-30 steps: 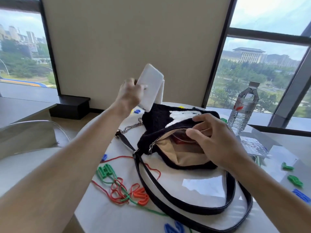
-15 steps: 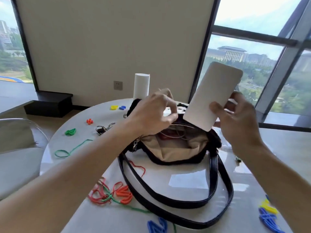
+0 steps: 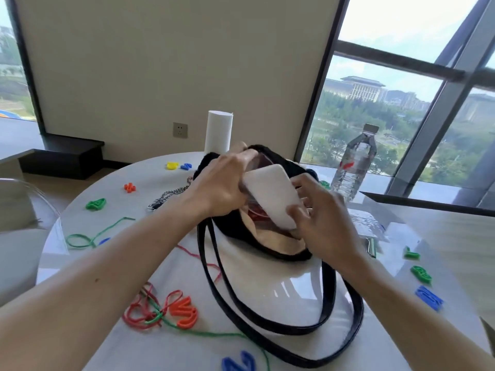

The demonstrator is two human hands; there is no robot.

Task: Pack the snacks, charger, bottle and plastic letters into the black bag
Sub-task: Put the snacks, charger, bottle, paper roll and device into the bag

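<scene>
since half a second ago the white charger (image 3: 270, 195) has come down from up beside the window to the mouth of the black bag (image 3: 267, 162), and now lies tilted across the opening, its far end at the bag's 12 o'clock rim and its near end toward 5 o'clock. my right hand (image 3: 324, 223) has closed on that near end, fingertips (image 3: 294, 210) pressed on its face and edge, a narrow grip holding the charger. my left hand (image 3: 222, 183) pinches the bag's far rim at its 10 o'clock side, fingers tight on the fabric and holding the mouth apart; a red snack packet (image 3: 255, 211) shows inside against the tan lining.

the bag sits at the middle of the round white table (image 3: 281, 290), its black straps (image 3: 267, 317) looping toward me at 6 o'clock. the water bottle (image 3: 353, 162) stands upright at the bag's 2 o'clock, well apart from my hands. plastic letters lie scattered: an orange letter (image 3: 184, 311) at 7 o'clock tangled in red and green cords (image 3: 144, 311), a blue letter (image 3: 239, 362) at 6 o'clock, a green letter (image 3: 96, 204) at 9 o'clock, a yellow letter (image 3: 172, 165) at 11 o'clock. a white roll (image 3: 218, 132) stands upright just behind the bag at 12 o'clock.
</scene>
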